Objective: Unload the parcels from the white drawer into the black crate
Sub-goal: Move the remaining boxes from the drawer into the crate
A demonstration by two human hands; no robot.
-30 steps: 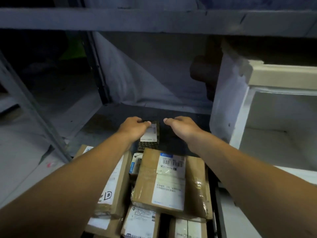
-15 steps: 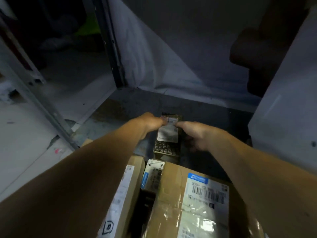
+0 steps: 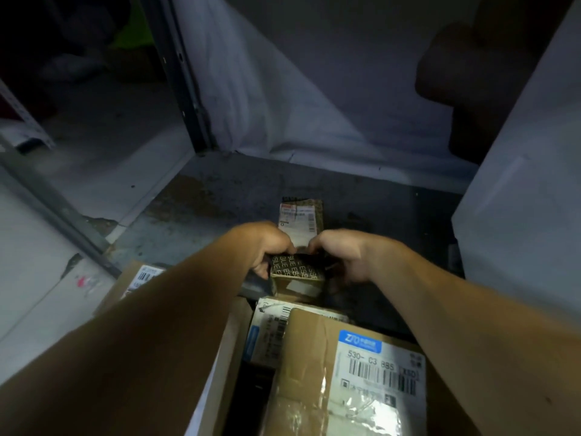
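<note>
A small dark parcel (image 3: 300,221) with printed lettering and a white label lies at the far end of the pile, on the dark floor. My left hand (image 3: 264,247) grips its left side and my right hand (image 3: 342,256) grips its right side, fingers curled round the near end. Nearer to me, several parcels are packed together in the black crate (image 3: 256,391): a big brown box with a blue-topped label (image 3: 345,372), a small white and blue packet (image 3: 267,328) and a brown box (image 3: 141,275) under my left forearm. Most of the crate is hidden.
The white drawer unit's side (image 3: 518,199) rises at the right. A white sheet (image 3: 283,105) hangs behind, beside a dark metal post (image 3: 185,77). A grey shelf rail (image 3: 47,196) crosses at the left over pale floor.
Both hands have closed from the parcel's far corners onto its near sides, with fingers curled under. The view has dropped lower and closer to the parcel.
</note>
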